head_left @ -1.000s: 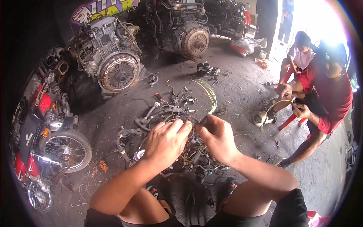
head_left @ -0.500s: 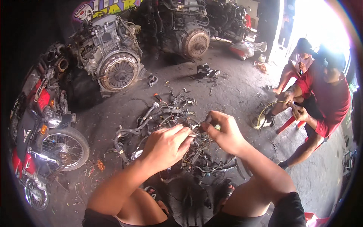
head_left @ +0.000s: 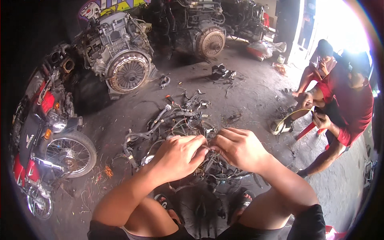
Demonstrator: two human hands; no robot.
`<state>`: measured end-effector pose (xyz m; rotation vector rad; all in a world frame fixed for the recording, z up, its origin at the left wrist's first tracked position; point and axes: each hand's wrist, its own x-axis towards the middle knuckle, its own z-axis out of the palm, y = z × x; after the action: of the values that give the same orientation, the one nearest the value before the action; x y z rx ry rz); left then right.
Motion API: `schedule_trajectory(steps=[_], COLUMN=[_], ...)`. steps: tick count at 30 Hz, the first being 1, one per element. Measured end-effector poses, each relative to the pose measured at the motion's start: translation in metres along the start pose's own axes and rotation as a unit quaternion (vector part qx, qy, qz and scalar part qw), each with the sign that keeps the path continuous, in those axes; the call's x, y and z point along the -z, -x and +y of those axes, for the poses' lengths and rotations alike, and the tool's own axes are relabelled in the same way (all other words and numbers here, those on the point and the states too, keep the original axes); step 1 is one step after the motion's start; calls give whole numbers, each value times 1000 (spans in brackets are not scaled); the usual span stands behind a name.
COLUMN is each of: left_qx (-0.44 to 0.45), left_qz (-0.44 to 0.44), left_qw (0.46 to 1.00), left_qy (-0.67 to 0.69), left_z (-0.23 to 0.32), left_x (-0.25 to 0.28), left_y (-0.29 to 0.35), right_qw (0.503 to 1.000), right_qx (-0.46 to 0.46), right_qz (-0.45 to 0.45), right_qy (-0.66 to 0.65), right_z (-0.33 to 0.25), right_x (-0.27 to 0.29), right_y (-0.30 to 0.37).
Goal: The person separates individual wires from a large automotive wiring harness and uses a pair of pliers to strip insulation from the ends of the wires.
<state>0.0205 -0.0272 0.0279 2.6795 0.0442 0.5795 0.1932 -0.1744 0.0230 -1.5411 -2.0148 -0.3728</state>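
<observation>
My left hand [head_left: 180, 155] and my right hand [head_left: 239, 149] meet over a heap of old wiring, fingertips almost touching. Both are closed in a pinch on thin wire, most of which the fingers cover. Below and beyond them a tangled wiring harness [head_left: 159, 120] lies on the dark floor, with grey wrapped branches, loose strands and small connectors. My hands and forearms hide part of the heap.
A person in red [head_left: 352, 104] sits at the right, holding a yellowish wire [head_left: 294, 115]; another person [head_left: 320, 66] sits behind. Engines [head_left: 128, 72] stand at the back. A red motorcycle [head_left: 44, 100] is on the left. A black part [head_left: 222, 73] lies beyond the harness.
My right hand has come down and in toward the left, its fingers closing beside the left fingertips. The left hand has shifted slightly right. The view has tilted a little.
</observation>
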Motion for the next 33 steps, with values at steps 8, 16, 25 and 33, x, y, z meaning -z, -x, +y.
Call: schedule_trajectory(steps=[8, 16, 25, 33], left_qx=[-86, -185, -19, 57], left_qz=[42, 51, 101, 102], left_qw=[984, 935, 993, 993], left_qy=[-147, -297, -54, 22], left_z=[10, 4, -6, -14], left_x=[-3, -8, 0, -2], left_y=[-2, 2, -2, 0], right_qw=[890, 809, 895, 948], right_qx=[-353, -442, -355, -253], right_qz=[10, -69, 170, 137], right_qy=[-289, -381, -211, -138], right_z=[0, 25, 24, 13], right_x=[-4, -25, 20, 26], right_y=[-2, 1, -4, 7])
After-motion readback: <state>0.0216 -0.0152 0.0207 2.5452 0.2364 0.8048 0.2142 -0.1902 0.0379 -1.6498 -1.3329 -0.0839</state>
